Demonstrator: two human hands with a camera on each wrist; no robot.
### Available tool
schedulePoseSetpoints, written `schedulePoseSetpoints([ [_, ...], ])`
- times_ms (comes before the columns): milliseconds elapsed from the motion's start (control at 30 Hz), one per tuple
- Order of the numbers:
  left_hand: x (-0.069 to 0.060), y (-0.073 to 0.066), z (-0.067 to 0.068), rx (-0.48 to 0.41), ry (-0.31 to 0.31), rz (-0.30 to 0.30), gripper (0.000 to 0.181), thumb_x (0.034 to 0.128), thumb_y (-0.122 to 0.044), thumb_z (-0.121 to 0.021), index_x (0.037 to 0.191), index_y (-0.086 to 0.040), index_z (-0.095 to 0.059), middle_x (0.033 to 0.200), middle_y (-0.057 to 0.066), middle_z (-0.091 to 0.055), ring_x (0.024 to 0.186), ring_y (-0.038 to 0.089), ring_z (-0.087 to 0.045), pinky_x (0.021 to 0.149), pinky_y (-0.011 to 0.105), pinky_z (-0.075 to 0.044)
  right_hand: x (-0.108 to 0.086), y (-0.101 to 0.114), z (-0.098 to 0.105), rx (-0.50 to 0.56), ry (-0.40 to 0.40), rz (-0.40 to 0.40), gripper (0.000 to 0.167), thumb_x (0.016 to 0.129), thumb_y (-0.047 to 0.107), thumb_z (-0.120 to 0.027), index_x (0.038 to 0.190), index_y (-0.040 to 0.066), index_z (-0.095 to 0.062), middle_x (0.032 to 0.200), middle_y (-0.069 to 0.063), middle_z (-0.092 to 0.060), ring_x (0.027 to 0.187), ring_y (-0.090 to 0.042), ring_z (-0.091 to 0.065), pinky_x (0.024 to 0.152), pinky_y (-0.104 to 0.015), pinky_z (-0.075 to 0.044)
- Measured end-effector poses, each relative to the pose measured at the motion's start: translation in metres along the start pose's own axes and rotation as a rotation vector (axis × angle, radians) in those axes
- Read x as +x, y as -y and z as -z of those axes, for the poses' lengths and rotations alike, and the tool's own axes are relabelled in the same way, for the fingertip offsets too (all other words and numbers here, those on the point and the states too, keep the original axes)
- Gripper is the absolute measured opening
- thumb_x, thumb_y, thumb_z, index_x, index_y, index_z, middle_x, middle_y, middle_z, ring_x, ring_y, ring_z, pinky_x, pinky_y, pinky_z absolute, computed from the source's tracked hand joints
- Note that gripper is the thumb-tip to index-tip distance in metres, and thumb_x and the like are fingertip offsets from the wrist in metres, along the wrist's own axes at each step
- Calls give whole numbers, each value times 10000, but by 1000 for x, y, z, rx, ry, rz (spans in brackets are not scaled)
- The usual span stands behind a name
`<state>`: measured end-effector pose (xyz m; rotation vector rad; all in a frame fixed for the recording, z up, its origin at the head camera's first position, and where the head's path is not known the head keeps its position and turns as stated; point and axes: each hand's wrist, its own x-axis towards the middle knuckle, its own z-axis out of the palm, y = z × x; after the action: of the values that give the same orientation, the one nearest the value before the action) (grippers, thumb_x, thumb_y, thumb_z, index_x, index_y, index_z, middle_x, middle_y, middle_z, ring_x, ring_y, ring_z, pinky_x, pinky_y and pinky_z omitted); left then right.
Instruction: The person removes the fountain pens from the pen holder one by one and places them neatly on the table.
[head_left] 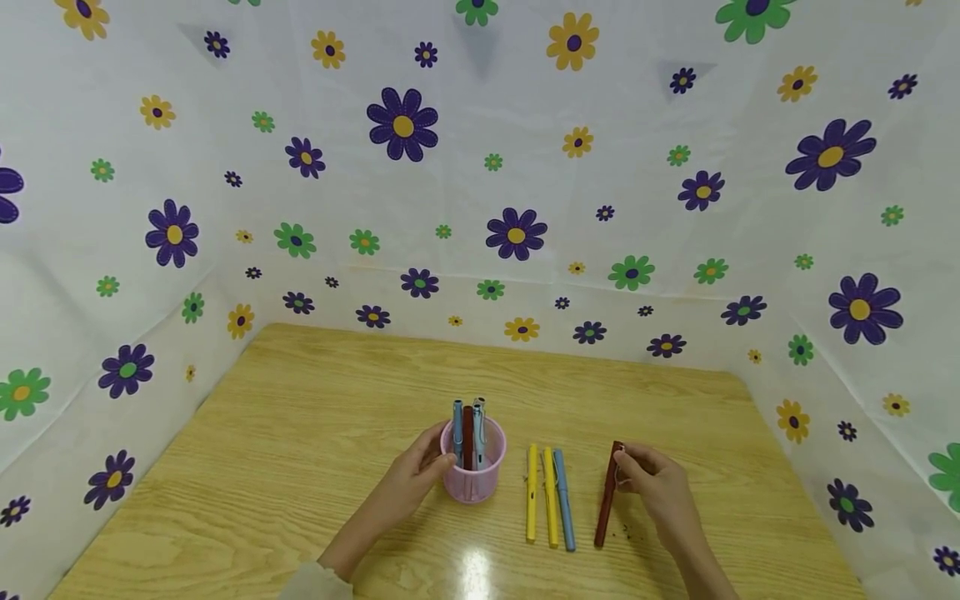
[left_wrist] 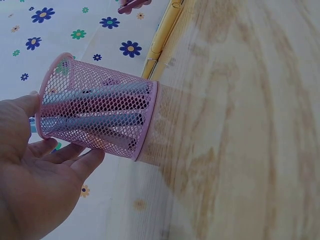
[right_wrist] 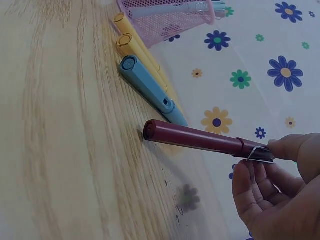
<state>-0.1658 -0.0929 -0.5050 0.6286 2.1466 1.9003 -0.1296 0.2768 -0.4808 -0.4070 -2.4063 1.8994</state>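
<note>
My left hand (head_left: 408, 479) grips a pink mesh pen cup (left_wrist: 100, 107) by its side, the thumb at the rim. Inside the cup stand several pens, blue, pale and one dark red (head_left: 468, 437). With thumb and fingertips my right hand (right_wrist: 280, 187) pinches a dark red pen (right_wrist: 195, 137) at its capped end, by the metal clip. That pen is tilted, its other end close to the table top. Between the hands lie two yellow pens (head_left: 532, 493) (head_left: 551, 497) and a blue pen (head_left: 565, 500), side by side.
Under everything is a wood-grain table (head_left: 300, 417). A white sheet with printed flowers (head_left: 480, 183) hangs along its back and both sides. Small dark marks (head_left: 626, 531) show on the table near the right hand.
</note>
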Motion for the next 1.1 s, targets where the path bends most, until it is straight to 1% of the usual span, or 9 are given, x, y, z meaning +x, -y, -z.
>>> schedulePoseSetpoints([
  [200, -1, -1, 0, 2, 2, -2, 607, 1097, -199, -542, 1599, 21, -279, 1575, 288, -388, 1461, 409, -386, 1191, 371, -348, 2, 0, -6, -50, 5, 3, 408, 1043, 191, -656, 1328, -98, -615, 936, -99, -697, 814, -163, -663, 723, -324, -634],
  [467, 0, 1, 0, 20, -1, -5, 605, 1099, -214, -540, 1598, 15, -285, 1573, 279, -396, 1457, 404, -395, 1187, 367, -355, 7, -1, -14, -117, 32, -4, 372, 1042, 151, -646, 1291, -125, -629, 935, -98, -704, 819, -204, -656, 682, -302, -620],
  [633, 0, 0, 0, 16, -3, -5, 607, 1099, -219, -540, 1598, 15, -285, 1574, 276, -397, 1458, 398, -396, 1188, 358, -353, 9, 0, -18, -141, 51, 4, 367, 1030, 155, -665, 1266, -125, -651, 918, -98, -703, 819, -210, -653, 674, -307, -618],
  [733, 0, 0, -1, 5, -1, -2, 605, 1100, -214, -538, 1597, 18, -284, 1577, 280, -390, 1462, 399, -388, 1192, 363, -346, 11, 0, -20, -151, 51, -4, 359, 1027, 152, -667, 1260, -122, -660, 913, -96, -703, 807, -205, -652, 671, -307, -620],
  [967, -1, -2, 0, -10, 3, 4, 611, 1100, -218, -538, 1601, 13, -277, 1587, 277, -374, 1470, 401, -373, 1191, 356, -343, 14, -2, -26, -146, 52, 4, 378, 1021, 137, -675, 1269, -147, -643, 959, -120, -713, 790, -189, -651, 657, -301, -626],
  [1100, 0, 0, 0, -7, 1, 5, 606, 1099, -216, -541, 1598, 13, -285, 1583, 277, -381, 1466, 400, -381, 1190, 354, -348, 16, -4, -31, -179, 49, 13, 373, 1013, 146, -690, 1250, -140, -658, 942, -110, -717, 765, -175, -644, 623, -281, -608],
])
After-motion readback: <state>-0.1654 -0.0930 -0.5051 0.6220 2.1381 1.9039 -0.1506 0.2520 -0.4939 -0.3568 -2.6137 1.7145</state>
